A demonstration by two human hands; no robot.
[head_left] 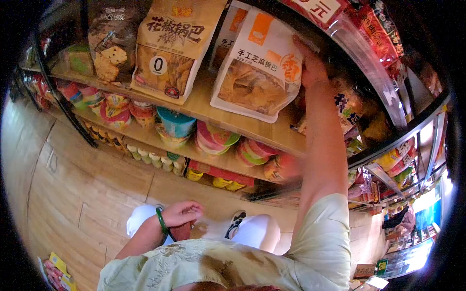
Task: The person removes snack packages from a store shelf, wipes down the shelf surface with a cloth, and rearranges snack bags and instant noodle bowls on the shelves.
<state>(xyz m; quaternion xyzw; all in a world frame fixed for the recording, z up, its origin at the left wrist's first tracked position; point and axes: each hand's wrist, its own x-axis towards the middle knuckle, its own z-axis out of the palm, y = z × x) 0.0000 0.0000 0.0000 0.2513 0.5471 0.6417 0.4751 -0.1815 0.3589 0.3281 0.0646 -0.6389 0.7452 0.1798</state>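
Observation:
My right hand (310, 65) is closed on the upper right edge of a white and orange snack bag (257, 68). Its fingers are partly blurred. The bag stands slightly tilted on the wooden shelf (201, 106), beside a tan snack bag (167, 53). Low in front of my body, my left hand (183, 213) hangs above my knees with its fingers loosely curled together and nothing visible in them. A green bracelet (161, 220) circles that wrist.
A dark snack bag (112, 46) stands further left. Cup-shaped packages (174, 125) line the lower shelf. A black metal frame edge (403, 133) curves past my right arm. More shelves of packets are at the right, and a person (404, 220) is in the distance.

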